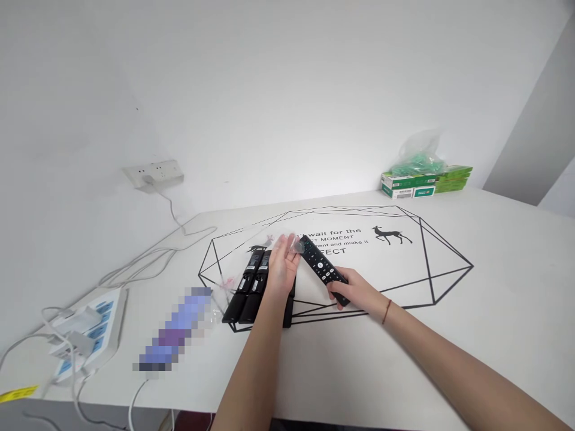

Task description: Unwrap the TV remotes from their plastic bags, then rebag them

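My right hand [344, 287] is closed around the lower end of a black remote control [321, 263], its buttons facing up. The remote tilts away to the upper left. My left hand [283, 263] is at its far end, fingers bent around a clear plastic bag [296, 244] that touches or nearly touches the remote's tip. The bag's outline is faint against the white table. Under and beside my left forearm, several black remotes [256, 282] lie side by side with their backs up; the arm hides part of them.
A phone-like device with a blurred screen [177, 329] lies left of the remotes. Further left are a white power strip [114, 323] and loose cables [153, 254]. Green and white boxes [406, 185] with a plastic bag [417, 155] on top stand against the wall [287, 120].
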Demonstrator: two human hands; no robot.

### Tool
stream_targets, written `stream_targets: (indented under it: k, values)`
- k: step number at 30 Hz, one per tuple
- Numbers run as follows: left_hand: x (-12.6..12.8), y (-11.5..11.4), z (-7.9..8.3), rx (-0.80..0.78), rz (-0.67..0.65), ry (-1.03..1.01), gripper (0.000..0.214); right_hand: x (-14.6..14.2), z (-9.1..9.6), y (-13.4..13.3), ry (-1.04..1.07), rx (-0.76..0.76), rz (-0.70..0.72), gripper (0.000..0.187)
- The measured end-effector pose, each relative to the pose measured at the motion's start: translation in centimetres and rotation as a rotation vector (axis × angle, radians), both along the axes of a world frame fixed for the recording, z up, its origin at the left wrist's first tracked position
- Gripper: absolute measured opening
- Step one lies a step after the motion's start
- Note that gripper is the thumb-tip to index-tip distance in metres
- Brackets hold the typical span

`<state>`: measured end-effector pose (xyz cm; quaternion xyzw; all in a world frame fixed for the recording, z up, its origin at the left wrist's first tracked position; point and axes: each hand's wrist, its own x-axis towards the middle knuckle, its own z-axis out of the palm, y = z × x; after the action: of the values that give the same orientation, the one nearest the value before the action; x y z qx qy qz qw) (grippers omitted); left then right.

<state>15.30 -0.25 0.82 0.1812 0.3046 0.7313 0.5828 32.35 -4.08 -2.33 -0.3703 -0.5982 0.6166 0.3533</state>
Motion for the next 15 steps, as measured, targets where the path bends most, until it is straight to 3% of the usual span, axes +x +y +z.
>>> stream_targets:
  k: [15]
  values:
    - [-0.6, 0.1, 0.0, -0.025, 0.091, -0.030, 0.008, 0.3, 1.0, -0.4, -0.016, 0.055, -0.028, 0.005]
